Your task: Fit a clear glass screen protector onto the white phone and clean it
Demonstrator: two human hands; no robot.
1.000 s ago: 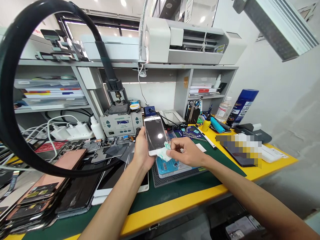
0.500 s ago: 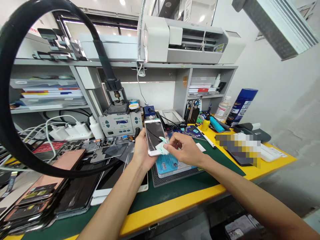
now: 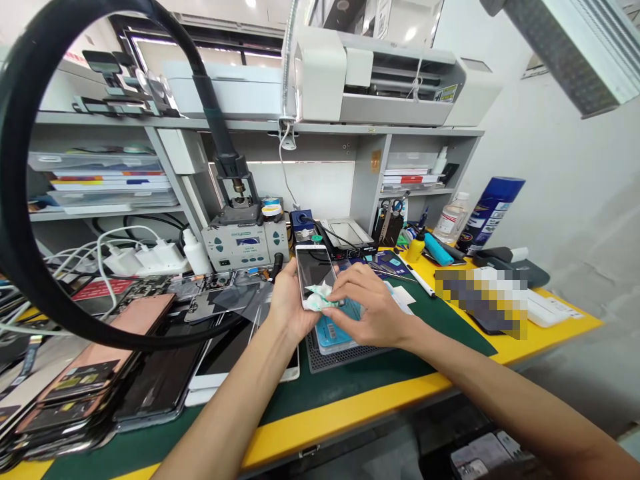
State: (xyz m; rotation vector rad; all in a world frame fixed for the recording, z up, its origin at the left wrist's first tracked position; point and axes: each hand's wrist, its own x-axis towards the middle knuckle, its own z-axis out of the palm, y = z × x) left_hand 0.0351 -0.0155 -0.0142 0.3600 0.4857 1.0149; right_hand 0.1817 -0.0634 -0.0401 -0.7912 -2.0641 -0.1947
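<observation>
A white-framed smartphone (image 3: 315, 264) with a dark screen lies in my left hand (image 3: 289, 307), which is closed around its left side and lower back. My right hand (image 3: 370, 305) pinches a crumpled white and green wipe (image 3: 317, 298) between thumb and fingers. The wipe touches the lower part of the screen and covers the phone's bottom edge. Below the hands, a blue packet (image 3: 333, 333) rests on a dark perforated mat (image 3: 330, 359).
Stacked phones and phone parts (image 3: 150, 373) fill the left side. A hot-air station (image 3: 245, 247) stands behind, its thick black hose (image 3: 10, 220) looping across the left foreground. Bottles, including a blue spray can (image 3: 490, 217), stand at the right on the yellow-edged bench (image 3: 350, 417).
My right hand has brought the wipe left across the lower screen, and its fingers are more spread over it. The view has shifted slightly; my left hand keeps its hold on the smartphone.
</observation>
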